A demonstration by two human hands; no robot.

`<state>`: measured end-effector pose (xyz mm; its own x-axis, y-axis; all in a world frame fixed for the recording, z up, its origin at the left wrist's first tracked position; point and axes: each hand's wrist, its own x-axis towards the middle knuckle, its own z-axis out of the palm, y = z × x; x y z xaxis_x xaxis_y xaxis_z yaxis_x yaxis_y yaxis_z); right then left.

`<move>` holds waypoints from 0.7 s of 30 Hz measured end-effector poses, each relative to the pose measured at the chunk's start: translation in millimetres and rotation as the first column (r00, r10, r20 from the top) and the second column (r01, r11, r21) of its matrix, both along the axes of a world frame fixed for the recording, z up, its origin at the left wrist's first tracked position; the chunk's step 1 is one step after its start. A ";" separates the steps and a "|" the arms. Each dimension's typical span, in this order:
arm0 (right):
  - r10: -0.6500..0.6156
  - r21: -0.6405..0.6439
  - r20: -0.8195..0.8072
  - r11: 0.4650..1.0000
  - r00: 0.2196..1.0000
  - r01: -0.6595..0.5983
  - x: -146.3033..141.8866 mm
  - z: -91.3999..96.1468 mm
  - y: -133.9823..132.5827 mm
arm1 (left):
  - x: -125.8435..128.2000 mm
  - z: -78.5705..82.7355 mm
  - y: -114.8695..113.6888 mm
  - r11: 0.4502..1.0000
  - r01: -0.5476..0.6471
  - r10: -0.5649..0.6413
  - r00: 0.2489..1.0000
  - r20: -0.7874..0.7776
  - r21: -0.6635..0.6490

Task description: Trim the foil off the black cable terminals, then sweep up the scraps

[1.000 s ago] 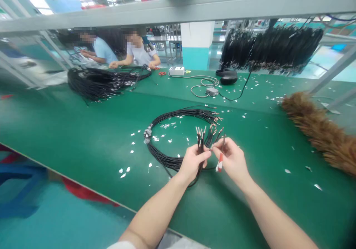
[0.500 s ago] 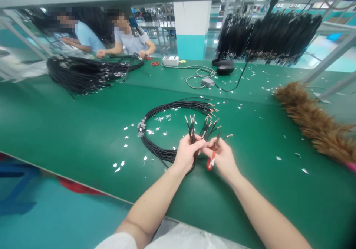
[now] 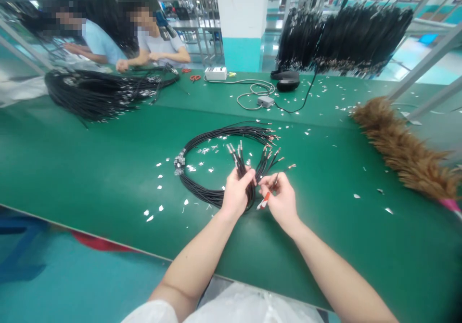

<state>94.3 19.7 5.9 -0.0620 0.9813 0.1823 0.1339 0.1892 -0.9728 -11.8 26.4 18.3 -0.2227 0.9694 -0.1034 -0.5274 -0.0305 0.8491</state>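
Left hand (image 3: 237,191): grasping a small bunch of black cables (image 3: 238,159), thumb pressed across it; the stripped, pale ends stand up above the fist, leaning slightly left. Right hand (image 3: 280,199): holding a red-handled tool (image 3: 265,200) against the palm, handle hanging below the fingers (type unclear, as the fingers cover much of it). Its thumb and forefinger are pinched together just beside the left fingers; whether they grip a cable end, cannot tell.

Position of cables: over the near middle of the green table (image 3: 108,169). The rest of the set lies there as an open loop (image 3: 200,189), gathered at its left by a clear wrap (image 3: 179,162); its lower side runs to the left hand. Copper-coloured ends fan out beyond both hands.

Surroundings: white scraps (image 3: 149,213) are scattered inside and around the loop. A brown duster (image 3: 404,149) lies at right, well apart from the hands. A larger cable bundle (image 3: 94,92) rests at far left, near two seated co-workers.
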 end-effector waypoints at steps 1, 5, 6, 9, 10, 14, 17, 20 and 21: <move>0.008 0.005 -0.011 1.000 1.000 -0.008 -0.5 -2.0 0.6 | 0.2 0.3 0.0 1.000 -0.020 0.020 1.000 -0.006 0.014; 0.026 0.052 -0.075 0.998 0.997 -0.022 -5.9 -7.3 0.7 | 1.6 -0.6 -2.0 0.998 -0.040 0.043 0.996 -0.081 0.038; 0.040 0.047 -0.104 0.998 0.994 -0.035 -7.2 -7.7 0.2 | 1.7 -1.2 -2.6 0.998 -0.043 0.046 0.995 -0.091 0.038; 0.073 0.010 -0.183 0.997 0.980 -0.073 -8.1 -7.2 -1.1 | 1.3 -2.6 -3.3 0.999 -0.028 0.032 0.995 -0.096 0.034; 0.067 0.006 -0.193 0.998 0.979 -0.067 -7.0 -6.7 -1.3 | 1.0 -2.7 -3.0 0.999 -0.017 0.020 0.995 -0.098 0.033; 0.032 -0.011 -0.140 0.999 0.990 -0.034 2.8 -4.3 -1.3 | -1.7 1.0 -0.8 0.998 0.023 -0.019 0.997 -0.068 0.052; 0.106 -0.080 -0.062 0.991 0.992 -0.111 10.6 -1.6 -2.2 | -5.7 6.3 -0.1 0.991 0.126 -0.127 0.991 0.039 0.035; 0.215 -0.124 -0.032 0.968 0.976 -0.217 15.4 1.0 -3.7 | -9.8 8.6 -0.7 0.968 0.251 -0.252 0.966 0.056 0.019; 0.241 -0.127 -0.031 0.962 0.970 -0.243 16.4 1.7 -3.9 | -10.9 8.4 -0.9 0.958 0.286 -0.286 0.957 0.037 0.020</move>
